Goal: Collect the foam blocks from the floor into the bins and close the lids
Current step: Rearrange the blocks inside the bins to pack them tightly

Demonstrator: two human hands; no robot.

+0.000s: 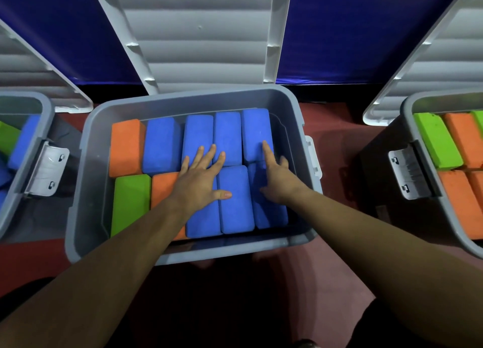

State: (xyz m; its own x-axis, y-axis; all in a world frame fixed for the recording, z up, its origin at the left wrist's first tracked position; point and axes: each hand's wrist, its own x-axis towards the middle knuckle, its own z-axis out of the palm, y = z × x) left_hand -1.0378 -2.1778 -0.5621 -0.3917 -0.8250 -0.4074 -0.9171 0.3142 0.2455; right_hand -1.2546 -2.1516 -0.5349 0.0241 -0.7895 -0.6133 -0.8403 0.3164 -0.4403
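A grey bin point(78, 190) stands in the middle, packed with foam blocks: several blue blocks point(236, 203), two orange blocks point(125, 148) and a green block point(130, 203). Its white lid point(206, 39) stands open behind it. My left hand point(201, 180) lies flat with spread fingers on the blue blocks in the middle. My right hand point(277, 177) rests on the blue blocks at the right, its index finger stretched onto the far right block point(254, 130) and its other fingers hidden.
A second grey bin point(31, 148) at the left holds blue and green blocks, lid point(34, 67) open. A third bin point(428, 190) at the right holds green and orange blocks, lid point(439, 60) open. Red floor point(337, 143) lies between the bins, a blue wall point(352, 33) behind.
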